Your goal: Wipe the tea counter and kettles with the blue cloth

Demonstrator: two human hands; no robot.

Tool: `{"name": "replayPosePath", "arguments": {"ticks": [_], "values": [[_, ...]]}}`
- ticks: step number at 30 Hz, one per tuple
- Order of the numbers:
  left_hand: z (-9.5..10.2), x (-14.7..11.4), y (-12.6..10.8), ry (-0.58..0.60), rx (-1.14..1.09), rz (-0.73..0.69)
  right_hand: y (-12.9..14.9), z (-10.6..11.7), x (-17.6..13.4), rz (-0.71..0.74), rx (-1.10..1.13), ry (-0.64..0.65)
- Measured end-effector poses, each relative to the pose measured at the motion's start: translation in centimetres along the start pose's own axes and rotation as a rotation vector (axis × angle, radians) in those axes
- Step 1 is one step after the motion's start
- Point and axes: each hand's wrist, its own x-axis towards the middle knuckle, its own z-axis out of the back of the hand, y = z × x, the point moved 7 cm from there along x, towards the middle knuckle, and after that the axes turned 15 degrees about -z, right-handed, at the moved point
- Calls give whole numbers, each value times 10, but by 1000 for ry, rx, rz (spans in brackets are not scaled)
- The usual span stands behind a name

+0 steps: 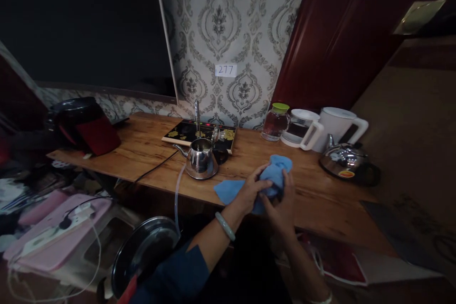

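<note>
In front of me, both hands are closed around a bunched blue cloth (272, 171) above the table's front edge. My left hand (253, 189) grips it from the left, with a pale bangle on that wrist. From below and the right, my right hand (283, 202) presses its fingers into the folds. Something dark shows under the cloth between my hands; I cannot tell what it is. Flat on the table beside my left hand lies more blue cloth (228, 191). A shiny steel kettle (201, 160) with its top open stands further left.
Behind the kettle sits a black induction cooker (185, 130) with a curved tap. Toward the right are a green-lidded glass jug (273, 126), a white-handled pitcher (297, 128), a white jug (333, 123) and another steel kettle (344, 157). A clear hose (176, 194) hangs near a dark basin (142, 247).
</note>
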Motion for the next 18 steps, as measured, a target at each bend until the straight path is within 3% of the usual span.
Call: {"name": "replayPosePath", "arguments": {"ticks": [2,3,5,7,10,12,15,18], "values": [[-7,1,-18,124,-81,-87,19,16,19,82,36,-115],[0,0,-26,133,-2,-150,26,19,28,119,43,-143],[34,-7,-41,9,336,-291,35,13,42,174,10,-141],[80,-24,-52,-223,697,-368,35,-12,48,223,-95,-16],[131,-56,-51,-313,958,-331,19,-63,39,268,-268,252],[154,-74,-51,-329,1056,-310,8,-82,28,238,-307,277],[169,-87,-54,-328,1140,-285,7,-95,11,206,-335,249],[166,-79,-54,-269,1206,-265,14,-103,2,230,-406,280]]}}
